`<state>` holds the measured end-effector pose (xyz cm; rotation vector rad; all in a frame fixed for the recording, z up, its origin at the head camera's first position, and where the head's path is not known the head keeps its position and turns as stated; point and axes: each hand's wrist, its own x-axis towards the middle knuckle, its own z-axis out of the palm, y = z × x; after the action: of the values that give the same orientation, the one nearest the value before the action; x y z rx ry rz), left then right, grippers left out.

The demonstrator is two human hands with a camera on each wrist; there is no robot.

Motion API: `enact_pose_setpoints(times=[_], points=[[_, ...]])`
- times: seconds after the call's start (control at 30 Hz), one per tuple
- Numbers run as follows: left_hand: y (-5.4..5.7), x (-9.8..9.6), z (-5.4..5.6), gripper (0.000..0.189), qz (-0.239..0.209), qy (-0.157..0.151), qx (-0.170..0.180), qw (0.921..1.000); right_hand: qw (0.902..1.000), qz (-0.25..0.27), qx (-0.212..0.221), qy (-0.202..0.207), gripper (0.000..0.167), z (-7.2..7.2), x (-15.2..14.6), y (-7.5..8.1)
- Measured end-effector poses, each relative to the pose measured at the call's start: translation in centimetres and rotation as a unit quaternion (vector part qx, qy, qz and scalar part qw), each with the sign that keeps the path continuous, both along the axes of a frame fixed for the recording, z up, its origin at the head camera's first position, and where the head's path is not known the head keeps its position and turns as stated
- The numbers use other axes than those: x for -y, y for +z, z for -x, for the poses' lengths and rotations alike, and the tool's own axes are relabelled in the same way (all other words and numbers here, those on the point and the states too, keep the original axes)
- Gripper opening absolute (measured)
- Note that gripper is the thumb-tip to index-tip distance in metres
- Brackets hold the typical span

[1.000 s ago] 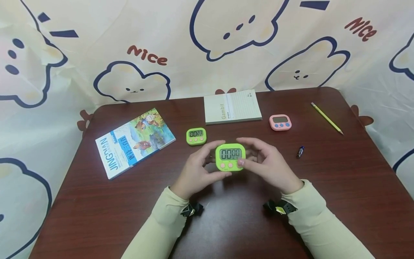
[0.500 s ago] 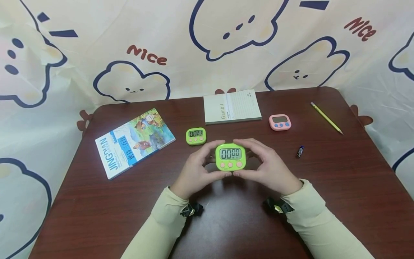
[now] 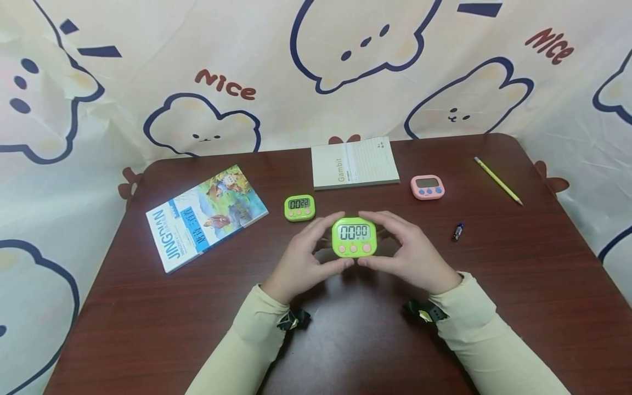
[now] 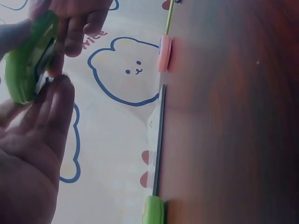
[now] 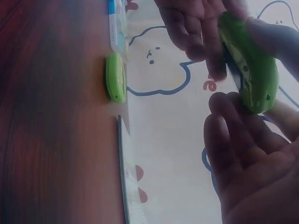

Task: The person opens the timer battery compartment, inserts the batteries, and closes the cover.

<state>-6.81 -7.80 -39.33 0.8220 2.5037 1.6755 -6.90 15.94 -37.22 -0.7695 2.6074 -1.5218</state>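
A green digital timer, its screen reading 00 00 above a row of pink buttons, is held up over the table between both hands. My left hand pinches its left side, forefinger along the top edge and thumb at the bottom. On the other side my right hand grips it the same way. Both wrist views show the timer edge-on, the green timer in the left and the green timer in the right. Behind the left hand a second green timer lies on the table, its display showing 00 22.
A colourful book lies at the left, and a notepad at the back middle. To the right are a pink timer, a small dark battery and a yellow-green pencil. A patterned cloth hangs behind the table.
The right thumb has moved off the held timer's right button to its bottom edge. The held timer has shifted slightly right and up. The other green timer's display went from 00 20 to 00 22.
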Motion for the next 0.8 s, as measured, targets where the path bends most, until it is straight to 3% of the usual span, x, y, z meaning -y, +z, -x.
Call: enact_pose_setpoints(times=[0.17, 0.37, 0.63, 0.8], points=[[-0.1, -0.3, 0.1, 0.077, 0.02, 0.036, -0.023, 0.9989, 0.9999, -0.003, 0.008, -0.011, 0.077, 0.4, 0.0, -0.4], [-0.7, -0.7, 0.5, 0.075, 0.007, 0.06, -0.042, 0.9973, 0.9993, -0.008, 0.028, -0.024, 0.077, 1.3, 0.1, -1.0], [-1.1, -1.2, 2.2, 0.071, 0.031, 0.091, -0.053, 0.9939, 0.9983, -0.032, 0.032, -0.036, 0.075, 3.1, 0.1, -1.5], [-1.2, -1.6, 3.3, 0.069, 0.069, 0.117, -0.04, 0.99, 0.997, -0.05, 0.046, -0.036, 0.076, 4.5, 0.0, -1.9]])
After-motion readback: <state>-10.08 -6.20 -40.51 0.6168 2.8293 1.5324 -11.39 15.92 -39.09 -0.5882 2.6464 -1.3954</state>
